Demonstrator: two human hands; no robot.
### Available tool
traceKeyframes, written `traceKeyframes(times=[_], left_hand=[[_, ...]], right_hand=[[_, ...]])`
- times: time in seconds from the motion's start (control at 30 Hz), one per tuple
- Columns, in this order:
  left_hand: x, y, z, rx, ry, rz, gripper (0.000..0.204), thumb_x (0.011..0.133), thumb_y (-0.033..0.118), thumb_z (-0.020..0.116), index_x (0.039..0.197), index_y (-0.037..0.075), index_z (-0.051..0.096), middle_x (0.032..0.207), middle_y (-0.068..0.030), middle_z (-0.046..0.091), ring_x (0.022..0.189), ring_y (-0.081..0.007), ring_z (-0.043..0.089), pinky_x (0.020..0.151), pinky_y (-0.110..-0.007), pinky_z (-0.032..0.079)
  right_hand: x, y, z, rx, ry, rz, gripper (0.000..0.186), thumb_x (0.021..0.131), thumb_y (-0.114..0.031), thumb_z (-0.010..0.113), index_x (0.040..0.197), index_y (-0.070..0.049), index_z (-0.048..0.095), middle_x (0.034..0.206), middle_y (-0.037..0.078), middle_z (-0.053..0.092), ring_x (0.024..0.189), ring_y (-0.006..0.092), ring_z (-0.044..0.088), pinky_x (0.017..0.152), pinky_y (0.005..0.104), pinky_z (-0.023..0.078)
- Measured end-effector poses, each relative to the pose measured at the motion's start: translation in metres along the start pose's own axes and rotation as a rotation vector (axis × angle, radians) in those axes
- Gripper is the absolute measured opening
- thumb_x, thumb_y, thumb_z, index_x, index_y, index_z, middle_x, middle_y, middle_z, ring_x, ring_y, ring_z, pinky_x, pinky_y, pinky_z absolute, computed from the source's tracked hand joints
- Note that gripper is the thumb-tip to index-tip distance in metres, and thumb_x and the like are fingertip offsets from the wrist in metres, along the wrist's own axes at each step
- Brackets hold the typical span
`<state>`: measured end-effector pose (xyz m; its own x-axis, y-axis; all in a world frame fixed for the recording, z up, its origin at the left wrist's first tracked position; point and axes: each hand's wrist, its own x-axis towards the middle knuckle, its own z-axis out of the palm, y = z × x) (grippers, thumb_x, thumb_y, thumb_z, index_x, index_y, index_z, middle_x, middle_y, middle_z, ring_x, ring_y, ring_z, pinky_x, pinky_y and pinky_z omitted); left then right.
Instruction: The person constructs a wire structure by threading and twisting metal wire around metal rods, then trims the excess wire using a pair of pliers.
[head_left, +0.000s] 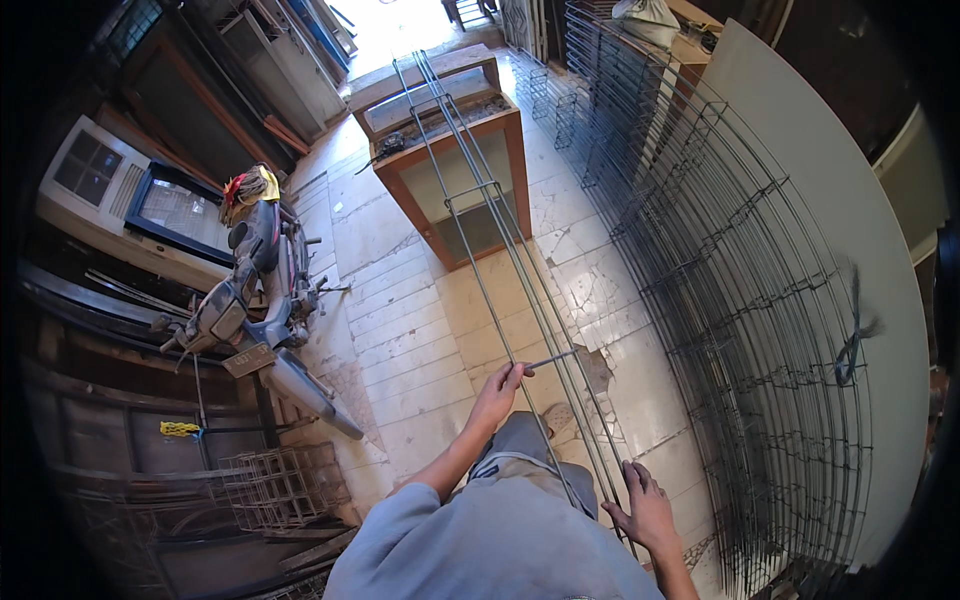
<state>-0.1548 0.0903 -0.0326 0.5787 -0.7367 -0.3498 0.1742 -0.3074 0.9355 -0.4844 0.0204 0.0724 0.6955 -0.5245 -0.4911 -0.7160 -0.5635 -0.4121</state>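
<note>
- Left hand [497, 392] has its grip pinched shut on a short steel tie [553, 360], a rod piece that runs crosswise from the fingers to the long bars; right hand [643, 505] rests with fingers curled around the nearest of those bars, low by the person's knee.
- Long steel bars [500, 240], several side by side, run from the person's lap away to a wooden cabinet frame [455, 170], where their far ends rest on its top.
- One rectangular stirrup [473, 196] already sits around the bars over the cabinet, so I judge the cage to be at an early stage: a single tie is seated far off, another is in hand, and the long span between them is bare.
- Finished wire cages [760, 300] lean in a dense row against a pale board [850, 200] to the right.
- A parked motorcycle [255, 300] stands on the tiled floor [400, 330] to the left, well apart from the work.
- Hard to make out: how many bars there are, whether the held tie is hooked over a bar or only touches it, and any binding wire. The near ends of the bars are hidden behind the person's grey shirt and trousers.
</note>
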Motion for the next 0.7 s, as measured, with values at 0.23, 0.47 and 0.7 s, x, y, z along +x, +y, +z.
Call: traceKeyframes(times=[0.23, 0.47, 0.7], left_hand=[[0.020, -0.037, 0.000, 0.154, 0.057, 0.169, 0.053, 0.104, 0.047, 0.039, 0.106, 0.000, 0.064, 0.102, -0.0161, 0.067, 0.104, -0.0272, 0.061, 0.094, -0.036, 0.044], [0.014, -0.024, -0.013, 0.366, -0.005, 0.306, 0.059, 0.105, 0.049, 0.034, 0.105, -0.003, 0.062, 0.102, -0.0241, 0.064, 0.105, -0.0392, 0.060, 0.091, -0.040, 0.045], [0.018, -0.028, -0.018, 0.292, -0.107, 0.385, 0.054, 0.106, 0.047, 0.034, 0.106, 0.000, 0.061, 0.099, -0.0240, 0.063, 0.099, -0.0358, 0.061, 0.088, -0.040, 0.046]], right_hand=[[-0.023, -0.036, 0.035, -0.138, 0.316, 0.035, 0.094, 0.082, -0.036, 0.074, 0.152, 0.000, 0.022, 0.145, 0.027, 0.037, 0.127, 0.0441, 0.045, 0.104, 0.0503, 0.038], [-0.044, -0.086, 0.050, 0.110, 0.275, -0.107, 0.085, 0.084, -0.035, 0.072, 0.147, 0.004, 0.030, 0.135, 0.029, 0.049, 0.122, 0.0430, 0.050, 0.102, 0.0471, 0.043], [-0.022, -0.093, 0.110, 0.183, 0.324, 0.233, 0.064, 0.086, -0.031, 0.072, 0.135, 0.002, 0.046, 0.105, 0.023, 0.063, 0.094, 0.0385, 0.064, 0.080, 0.0463, 0.052]])
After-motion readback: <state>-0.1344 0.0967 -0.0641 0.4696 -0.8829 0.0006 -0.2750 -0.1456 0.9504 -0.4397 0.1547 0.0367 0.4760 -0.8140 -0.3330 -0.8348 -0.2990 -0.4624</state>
